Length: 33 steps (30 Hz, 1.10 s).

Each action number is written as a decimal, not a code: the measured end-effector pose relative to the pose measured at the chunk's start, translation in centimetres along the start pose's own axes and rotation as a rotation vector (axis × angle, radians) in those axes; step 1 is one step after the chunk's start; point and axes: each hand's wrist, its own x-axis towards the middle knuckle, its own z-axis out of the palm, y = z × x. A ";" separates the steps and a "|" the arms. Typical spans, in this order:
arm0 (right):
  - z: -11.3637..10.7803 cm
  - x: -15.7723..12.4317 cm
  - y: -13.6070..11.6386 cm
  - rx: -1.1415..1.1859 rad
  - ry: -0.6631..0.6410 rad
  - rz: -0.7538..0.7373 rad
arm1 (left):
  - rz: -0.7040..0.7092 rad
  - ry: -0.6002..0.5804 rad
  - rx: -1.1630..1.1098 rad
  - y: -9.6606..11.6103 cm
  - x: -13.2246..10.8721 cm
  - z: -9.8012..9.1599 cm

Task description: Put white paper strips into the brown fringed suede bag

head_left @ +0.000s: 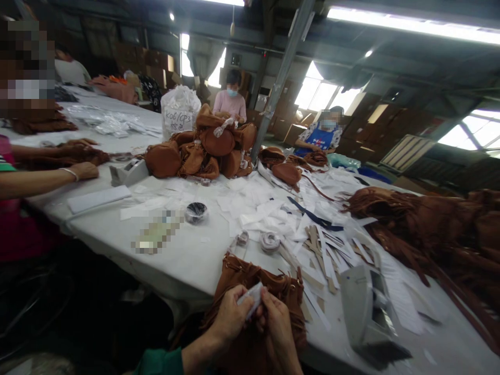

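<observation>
Both my hands are together low in the middle, over a brown fringed bag point(258, 276) lying at the table's near edge. My left hand point(232, 310) is closed on a small folded white piece point(252, 299), which could be paper or thin plastic. On its other side, the fingers of my right hand point(275, 312) are pinched at the same piece. The bag has metal eyelets along its top, and its strap point(241, 239), partly wrapped, lies beyond it. My forearms hide part of the bag's lower body.
A grey tape dispenser point(363, 312) stands at right, beside paper strips point(320, 250) and a brown pile point(422, 224). Round brown bags point(219, 141) are heaped at the back before a white sack point(179, 112). A co-worker's hand point(84, 171) is at left; other people stand beyond.
</observation>
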 end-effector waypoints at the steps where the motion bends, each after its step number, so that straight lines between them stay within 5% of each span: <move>1: -0.1 0.0 0.0 -0.001 -0.010 0.001 | 0.005 0.008 0.013 -0.1 0.0 0.0; 6: -0.9 0.0 0.3 -0.101 0.017 -0.016 | 0.020 0.054 0.100 -0.4 0.3 0.0; 10: -3.8 -1.0 -1.0 -0.308 0.125 -0.103 | 0.016 0.039 0.100 -0.7 0.4 0.1; 13: -8.8 -2.1 -3.7 -0.378 0.374 -0.271 | -0.018 0.026 0.113 -1.3 0.1 0.3; 16: -16.1 -3.2 -7.1 -0.438 0.792 -0.435 | -0.034 0.022 0.104 -2.3 0.2 0.2; 19: -23.0 -3.9 -10.1 -0.584 1.077 -0.448 | -0.055 0.031 0.074 -3.0 0.4 0.2; 23: -27.5 -3.3 -12.0 -0.631 1.031 -0.319 | -0.061 0.030 0.067 -3.3 0.4 0.2; 33: -26.8 -0.1 -12.6 -0.520 0.825 -0.247 | -0.038 0.059 0.081 -2.9 0.3 0.3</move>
